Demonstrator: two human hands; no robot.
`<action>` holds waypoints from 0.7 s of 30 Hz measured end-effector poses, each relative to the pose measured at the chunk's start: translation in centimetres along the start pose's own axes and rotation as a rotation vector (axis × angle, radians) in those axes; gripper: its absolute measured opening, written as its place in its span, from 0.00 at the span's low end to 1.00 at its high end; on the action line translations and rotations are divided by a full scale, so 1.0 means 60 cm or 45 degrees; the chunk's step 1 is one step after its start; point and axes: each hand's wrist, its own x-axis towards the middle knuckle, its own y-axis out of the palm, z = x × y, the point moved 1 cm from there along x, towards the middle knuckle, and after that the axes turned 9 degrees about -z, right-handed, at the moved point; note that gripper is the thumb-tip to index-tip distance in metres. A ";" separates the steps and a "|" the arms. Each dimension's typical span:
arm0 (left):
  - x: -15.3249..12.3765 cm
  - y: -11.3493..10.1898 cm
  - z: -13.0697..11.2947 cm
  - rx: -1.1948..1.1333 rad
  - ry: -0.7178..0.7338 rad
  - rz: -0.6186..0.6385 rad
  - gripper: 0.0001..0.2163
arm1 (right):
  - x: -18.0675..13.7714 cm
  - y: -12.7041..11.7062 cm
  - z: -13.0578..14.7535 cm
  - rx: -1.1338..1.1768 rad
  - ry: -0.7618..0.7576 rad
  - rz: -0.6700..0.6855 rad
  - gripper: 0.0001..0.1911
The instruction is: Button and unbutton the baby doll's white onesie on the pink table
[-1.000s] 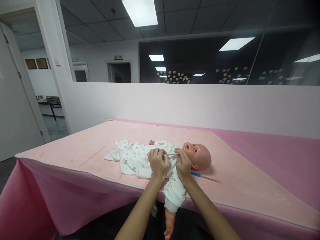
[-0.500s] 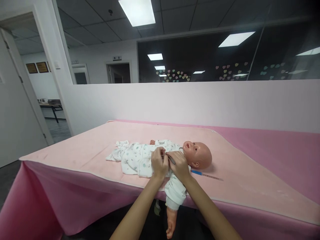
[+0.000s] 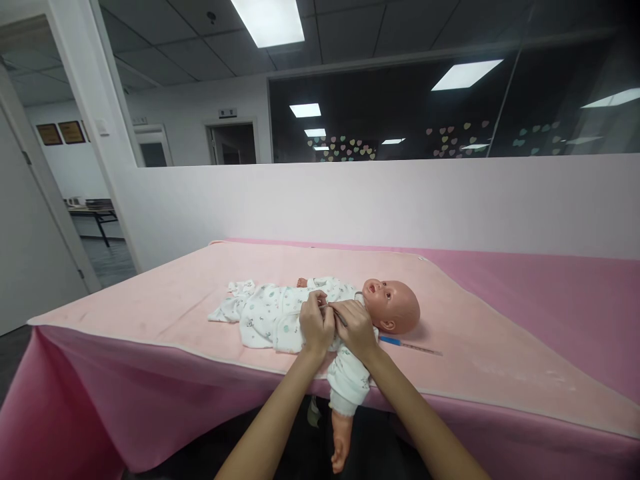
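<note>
As doll (image 3: 273, 319) lies face-up, axis L–R, head R, L hand (image 3: 316, 322) & R hand (image 3: 356, 327) curl fingers, grip unclear.

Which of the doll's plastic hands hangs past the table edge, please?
The near orange-brown plastic hand, dangling below its white cuff; the far hand lies over the peach cloth.

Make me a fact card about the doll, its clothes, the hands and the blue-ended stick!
Doll: on its back, head to the right
Outfit: white, small prints
Left hand: at the outfit's front; grip unclear
Right hand: beside the left, nearer the doll's head
Stick: beside the head
Cloth: pale pink, under the doll
</note>
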 end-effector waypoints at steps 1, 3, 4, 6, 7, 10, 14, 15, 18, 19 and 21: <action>0.000 0.000 0.000 0.001 0.000 0.003 0.09 | 0.001 -0.001 0.001 0.004 -0.003 0.004 0.11; 0.000 0.000 0.000 -0.004 -0.007 0.011 0.10 | 0.002 -0.003 0.004 0.004 -0.007 0.008 0.11; 0.000 0.000 0.001 -0.010 -0.010 0.015 0.10 | 0.003 -0.004 0.005 0.002 -0.010 0.008 0.11; 0.000 0.000 0.001 -0.022 -0.014 0.024 0.10 | 0.004 -0.005 0.006 -0.007 -0.018 0.011 0.11; 0.000 0.000 0.002 -0.026 -0.015 0.028 0.10 | 0.004 -0.005 0.007 -0.012 -0.023 0.012 0.11; 0.000 -0.001 0.003 -0.025 -0.007 0.037 0.09 | 0.003 -0.005 0.006 -0.032 -0.057 0.005 0.11; -0.001 -0.005 0.001 -0.003 0.044 0.115 0.07 | 0.001 -0.005 0.005 -0.068 -0.091 -0.024 0.11; -0.001 -0.007 0.000 0.010 0.068 0.140 0.07 | 0.001 -0.004 0.005 -0.076 -0.087 -0.028 0.11; 0.001 -0.015 -0.003 0.078 0.156 0.160 0.07 | 0.001 -0.003 0.005 -0.095 -0.065 -0.041 0.11; 0.002 -0.019 -0.003 0.117 0.176 0.144 0.07 | 0.001 -0.003 0.005 -0.100 -0.052 -0.054 0.11; 0.006 -0.029 0.001 0.218 0.173 0.078 0.06 | 0.000 -0.002 0.004 -0.108 -0.022 -0.073 0.11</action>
